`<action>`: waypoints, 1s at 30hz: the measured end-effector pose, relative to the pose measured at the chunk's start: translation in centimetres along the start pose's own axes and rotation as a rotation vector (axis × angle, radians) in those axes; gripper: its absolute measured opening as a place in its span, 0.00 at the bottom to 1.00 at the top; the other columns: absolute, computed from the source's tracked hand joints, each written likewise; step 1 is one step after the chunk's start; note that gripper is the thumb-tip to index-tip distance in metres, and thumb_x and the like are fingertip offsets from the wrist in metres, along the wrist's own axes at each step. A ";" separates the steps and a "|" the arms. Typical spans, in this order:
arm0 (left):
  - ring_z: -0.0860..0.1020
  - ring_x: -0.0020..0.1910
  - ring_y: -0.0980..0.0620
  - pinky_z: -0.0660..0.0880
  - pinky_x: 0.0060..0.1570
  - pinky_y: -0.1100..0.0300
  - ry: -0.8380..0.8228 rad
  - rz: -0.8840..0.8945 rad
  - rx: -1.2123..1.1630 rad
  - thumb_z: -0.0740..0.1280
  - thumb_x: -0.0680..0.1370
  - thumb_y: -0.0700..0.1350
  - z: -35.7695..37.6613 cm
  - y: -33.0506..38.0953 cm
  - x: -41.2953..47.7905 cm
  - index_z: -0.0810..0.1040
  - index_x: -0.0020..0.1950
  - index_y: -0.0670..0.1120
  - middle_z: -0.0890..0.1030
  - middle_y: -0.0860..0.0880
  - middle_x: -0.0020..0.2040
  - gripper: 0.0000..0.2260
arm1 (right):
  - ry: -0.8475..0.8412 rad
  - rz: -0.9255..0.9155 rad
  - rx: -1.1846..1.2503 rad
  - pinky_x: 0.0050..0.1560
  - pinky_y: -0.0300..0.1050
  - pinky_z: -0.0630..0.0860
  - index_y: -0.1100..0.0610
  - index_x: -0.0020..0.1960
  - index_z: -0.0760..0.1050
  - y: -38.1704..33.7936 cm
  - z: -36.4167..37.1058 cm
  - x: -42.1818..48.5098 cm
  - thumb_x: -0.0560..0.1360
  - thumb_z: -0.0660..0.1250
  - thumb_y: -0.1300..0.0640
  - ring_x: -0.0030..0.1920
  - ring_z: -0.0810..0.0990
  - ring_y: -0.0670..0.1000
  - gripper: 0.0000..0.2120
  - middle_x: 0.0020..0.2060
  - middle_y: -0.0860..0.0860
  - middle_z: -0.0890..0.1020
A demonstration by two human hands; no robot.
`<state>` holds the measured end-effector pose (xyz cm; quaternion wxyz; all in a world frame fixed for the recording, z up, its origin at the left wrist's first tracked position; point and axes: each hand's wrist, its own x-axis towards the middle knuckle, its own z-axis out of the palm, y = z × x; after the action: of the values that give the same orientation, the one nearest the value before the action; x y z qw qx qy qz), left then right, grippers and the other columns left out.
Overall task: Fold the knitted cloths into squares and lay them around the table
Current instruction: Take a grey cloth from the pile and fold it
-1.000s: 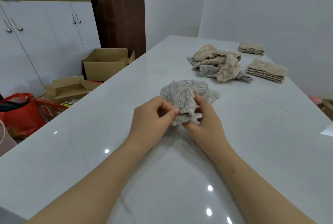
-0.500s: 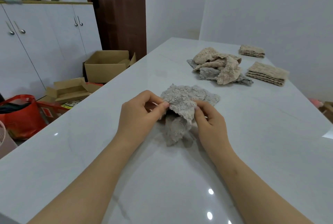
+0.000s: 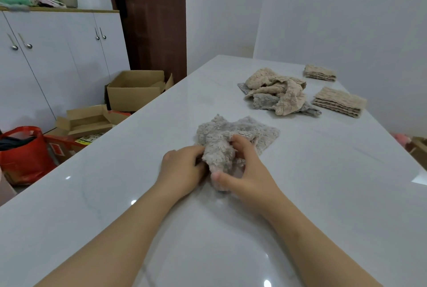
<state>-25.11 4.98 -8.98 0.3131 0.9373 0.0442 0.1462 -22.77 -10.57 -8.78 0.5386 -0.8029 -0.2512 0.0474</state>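
Note:
A crumpled grey knitted cloth [image 3: 233, 135] lies on the white table [image 3: 323, 194] in front of me. My left hand [image 3: 182, 169] grips its bunched near part from the left. My right hand [image 3: 247, 171] holds the same bunch from the right, fingers curled over it and thumb under the near edge. Farther back lies a loose heap of beige and grey cloths [image 3: 277, 94]. Two folded beige stacks sit by the right wall, one nearer [image 3: 338, 104] and one farther [image 3: 320, 73].
Left of the table, on the floor, stand an open cardboard box [image 3: 136, 90], flattened boxes [image 3: 85, 120] and a red bag [image 3: 23, 150]. White cabinets [image 3: 57, 56] and a brown door [image 3: 152, 21] line the back. The wall runs close along the table's right side.
The cloth's near part has been gathered into a tighter bunch and lowered toward the table. Both hands have closed in around it, and the view has tilted up a little.

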 end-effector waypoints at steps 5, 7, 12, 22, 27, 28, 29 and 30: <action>0.74 0.40 0.51 0.66 0.35 0.65 0.046 -0.008 -0.108 0.64 0.75 0.44 -0.5 0.0 0.2 0.73 0.36 0.53 0.76 0.56 0.35 0.08 | 0.038 -0.006 -0.392 0.63 0.50 0.70 0.49 0.70 0.61 0.5 1.0 0.4 0.63 0.67 0.44 0.63 0.72 0.47 0.37 0.63 0.44 0.74; 0.75 0.43 0.57 0.67 0.38 0.71 0.098 0.039 -0.161 0.66 0.75 0.44 -0.7 0.2 0.0 0.74 0.37 0.52 0.79 0.58 0.41 0.07 | 0.079 0.006 -0.393 0.52 0.48 0.75 0.51 0.56 0.72 0.4 0.5 0.2 0.68 0.67 0.51 0.50 0.77 0.49 0.18 0.49 0.46 0.79; 0.73 0.46 0.76 0.67 0.44 0.81 0.234 0.096 -0.392 0.70 0.73 0.44 -1.4 0.2 0.1 0.79 0.39 0.52 0.79 0.71 0.41 0.04 | 0.307 -0.006 -0.160 0.34 0.38 0.69 0.57 0.43 0.72 0.1 -0.9 0.3 0.70 0.62 0.65 0.36 0.73 0.50 0.04 0.36 0.51 0.77; 0.77 0.43 0.60 0.75 0.46 0.63 0.361 0.079 -0.439 0.65 0.76 0.39 -2.3 0.1 0.4 0.77 0.43 0.54 0.80 0.57 0.41 0.09 | 0.496 -0.264 -0.648 0.53 0.52 0.70 0.55 0.57 0.77 -0.2 -4.3 0.9 0.65 0.58 0.67 0.53 0.77 0.60 0.23 0.51 0.53 0.82; 0.76 0.37 0.56 0.72 0.40 0.66 0.137 0.022 -0.472 0.65 0.72 0.41 -2.2 -0.4 0.3 0.81 0.36 0.52 0.82 0.47 0.38 0.09 | -0.020 -0.014 -0.709 0.60 0.47 0.67 0.47 0.60 0.74 -0.9 -4.4 0.2 0.70 0.63 0.60 0.54 0.75 0.53 0.20 0.46 0.46 0.77; 0.76 0.38 0.54 0.72 0.41 0.65 0.085 0.004 -0.535 0.64 0.69 0.44 -2.4 -0.3 0.3 0.82 0.34 0.51 0.82 0.43 0.39 0.08 | -0.076 0.011 -0.654 0.60 0.46 0.68 0.46 0.58 0.75 -1.1 -4.5 0.0 0.69 0.63 0.55 0.54 0.75 0.51 0.18 0.47 0.46 0.78; 0.77 0.40 0.55 0.71 0.42 0.66 0.075 -0.001 -0.578 0.61 0.67 0.47 -2.5 -0.4 0.4 0.82 0.34 0.51 0.83 0.43 0.41 0.10 | -0.100 0.028 -0.570 0.59 0.45 0.70 0.44 0.55 0.76 -1.3 -4.6 -0.1 0.68 0.63 0.50 0.53 0.76 0.49 0.16 0.48 0.46 0.80; 0.78 0.43 0.58 0.70 0.45 0.69 0.090 -0.003 -0.602 0.60 0.67 0.48 -2.5 -0.3 0.4 0.82 0.36 0.53 0.84 0.48 0.44 0.11 | -0.097 0.041 -0.475 0.56 0.44 0.72 0.44 0.52 0.76 -1.5 -4.8 -0.1 0.69 0.63 0.46 0.51 0.78 0.48 0.13 0.47 0.45 0.81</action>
<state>-25.45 6.74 -7.22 0.5747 0.7949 0.0143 0.1937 -21.76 -14.19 -5.47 0.3210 -0.9086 -0.2646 0.0366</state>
